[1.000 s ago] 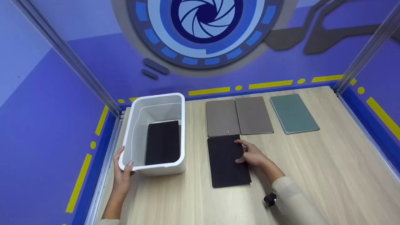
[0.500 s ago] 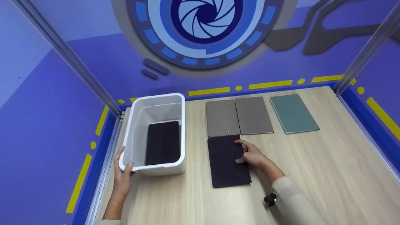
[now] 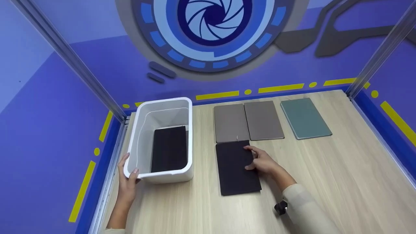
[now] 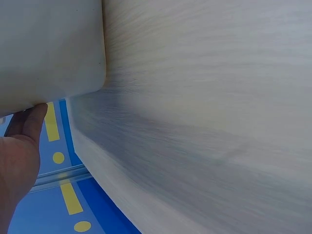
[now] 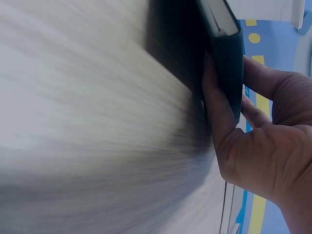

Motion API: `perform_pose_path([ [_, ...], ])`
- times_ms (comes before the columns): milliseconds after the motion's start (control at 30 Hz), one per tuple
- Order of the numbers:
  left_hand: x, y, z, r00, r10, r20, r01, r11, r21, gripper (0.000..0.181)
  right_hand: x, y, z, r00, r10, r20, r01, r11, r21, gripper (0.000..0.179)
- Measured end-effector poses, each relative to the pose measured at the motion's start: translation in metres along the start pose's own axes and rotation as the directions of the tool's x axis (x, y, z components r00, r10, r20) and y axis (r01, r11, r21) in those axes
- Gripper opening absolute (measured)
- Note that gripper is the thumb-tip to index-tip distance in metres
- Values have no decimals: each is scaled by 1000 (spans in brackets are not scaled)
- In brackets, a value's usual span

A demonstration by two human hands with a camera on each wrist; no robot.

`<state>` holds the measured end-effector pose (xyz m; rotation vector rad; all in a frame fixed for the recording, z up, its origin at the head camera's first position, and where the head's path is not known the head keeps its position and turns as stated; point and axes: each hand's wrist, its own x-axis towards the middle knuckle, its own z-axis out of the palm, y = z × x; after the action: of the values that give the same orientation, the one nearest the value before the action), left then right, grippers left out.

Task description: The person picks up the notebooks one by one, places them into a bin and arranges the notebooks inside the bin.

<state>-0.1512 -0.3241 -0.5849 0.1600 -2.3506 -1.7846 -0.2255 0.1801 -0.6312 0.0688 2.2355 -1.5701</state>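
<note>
A black notebook (image 3: pixel 236 177) is in front of two brown notebooks in the head view, and my right hand (image 3: pixel 264 161) grips its right edge. In the right wrist view the same black notebook (image 5: pixel 229 63) sits between the thumb and fingers of my right hand (image 5: pixel 263 151), its page block showing and a dark shadow on the table beside it. On the left, my left hand (image 3: pixel 127 185) holds the front left corner of a white plastic bin (image 3: pixel 190 139), thumb over the rim. Another black notebook (image 3: pixel 169 149) lies inside the bin. The left wrist view shows my left hand (image 4: pixel 22 156) against the bin wall.
Two brown notebooks, left (image 3: pixel 230 122) and right (image 3: pixel 264 119), lie side by side behind the held one. A green notebook (image 3: pixel 305 118) lies farther right. The wooden table (image 3: pixel 201 211) is bounded by blue printed walls (image 3: pixel 107 68) with metal corner posts.
</note>
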Motion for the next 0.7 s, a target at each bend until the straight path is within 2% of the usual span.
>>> perform_pose_path([
  [433, -1, -5, 0, 1000, 15, -15, -15, 1000, -9, 66, 3, -1, 0, 1000, 9, 10, -9, 1000, -4, 86],
  [700, 1, -4, 1, 1000, 26, 1, -26, 1000, -15, 66, 2, 1, -1, 1000, 29, -9, -29, 1000, -6, 87],
])
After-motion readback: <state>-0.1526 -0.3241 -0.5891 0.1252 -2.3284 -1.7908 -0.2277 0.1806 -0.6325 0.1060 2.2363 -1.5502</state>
